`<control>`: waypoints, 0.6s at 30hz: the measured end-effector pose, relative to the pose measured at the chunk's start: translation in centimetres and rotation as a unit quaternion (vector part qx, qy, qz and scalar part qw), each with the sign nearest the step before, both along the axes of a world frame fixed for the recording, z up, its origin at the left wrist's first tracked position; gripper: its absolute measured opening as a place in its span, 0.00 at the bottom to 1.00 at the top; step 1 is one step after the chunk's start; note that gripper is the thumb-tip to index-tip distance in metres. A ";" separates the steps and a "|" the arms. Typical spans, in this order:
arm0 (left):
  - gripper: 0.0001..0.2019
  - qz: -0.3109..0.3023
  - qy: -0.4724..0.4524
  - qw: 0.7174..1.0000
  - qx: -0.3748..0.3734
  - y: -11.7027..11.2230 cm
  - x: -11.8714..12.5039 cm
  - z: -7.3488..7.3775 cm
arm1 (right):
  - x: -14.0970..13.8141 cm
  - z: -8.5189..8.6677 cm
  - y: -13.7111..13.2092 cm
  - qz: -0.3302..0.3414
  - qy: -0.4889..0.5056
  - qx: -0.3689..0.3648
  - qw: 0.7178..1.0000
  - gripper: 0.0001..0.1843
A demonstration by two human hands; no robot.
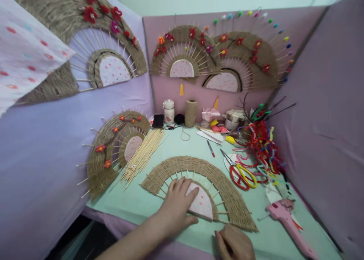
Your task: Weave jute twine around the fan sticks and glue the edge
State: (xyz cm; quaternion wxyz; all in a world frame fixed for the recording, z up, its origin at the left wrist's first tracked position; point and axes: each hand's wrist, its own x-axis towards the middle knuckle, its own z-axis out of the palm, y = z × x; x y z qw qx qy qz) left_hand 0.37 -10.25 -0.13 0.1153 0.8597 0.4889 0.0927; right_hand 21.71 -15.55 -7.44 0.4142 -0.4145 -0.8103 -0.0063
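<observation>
A woven twine fan point(187, 163) with thin stick ribs lies on the table in front of me. At its centre is a half-round patch of white cloth with reddish dots point(201, 199). My left hand point(179, 203) rests flat over the left part of this patch and the ribs, fingers spread. Below the fan's right half, close to the table's front edge, my right hand point(237, 243) is curled closed. Whatever its fingers may hold is hidden from view.
Thin sticks point(145, 153) are heaped left of the fan. On the right lie scissors point(240, 172), a pink glue gun point(290, 224) and tangled pipe cleaners point(263, 142). A twine spool point(190, 113) stands at the back. Finished fans point(113, 153) lean or hang along the walls.
</observation>
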 end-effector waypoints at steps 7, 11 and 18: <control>0.38 -0.154 0.008 0.987 -0.040 4.2 -0.7 1.5 | -0.3 0.3 0.2 -0.010 -0.028 0.031 0.999 0.14; 0.41 -0.164 0.019 0.985 -0.047 4.7 -0.4 2.0 | -0.6 0.5 0.5 -0.015 -0.027 0.046 0.998 0.14; 0.43 -0.140 0.017 0.990 -0.024 5.0 -0.7 1.9 | -0.7 0.5 0.7 -0.039 -0.028 0.060 0.997 0.13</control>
